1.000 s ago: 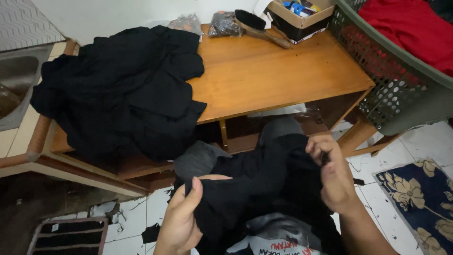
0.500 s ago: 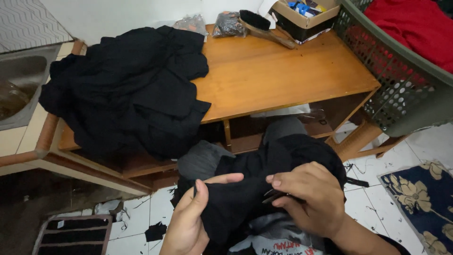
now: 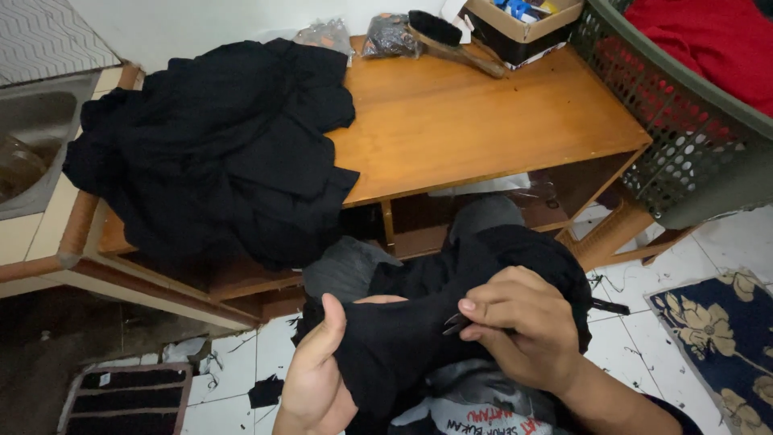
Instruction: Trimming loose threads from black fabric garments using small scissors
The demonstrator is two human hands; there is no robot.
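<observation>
A black garment [image 3: 419, 322] lies across my lap. My left hand [image 3: 316, 370] grips its lower left edge, thumb up over the cloth. My right hand [image 3: 519, 322] rests on the garment's middle, fingers curled around a small dark metal tool [image 3: 453, 324] whose tip pokes out to the left, against the fabric. A heap of black clothes [image 3: 217, 145] covers the left half of the low wooden table [image 3: 483, 121] in front of me.
A green laundry basket [image 3: 684, 137] holding red cloth stands at the right. A cardboard box [image 3: 523, 20], a brush [image 3: 447, 36] and plastic bags sit at the table's far edge. A metal sink [image 3: 32, 137] is at the left. A flowered mat [image 3: 717, 330] lies on the tiled floor.
My right hand has come down from the garment's upper right edge to its middle and now holds the small tool against the cloth. My left hand kept its grip.
</observation>
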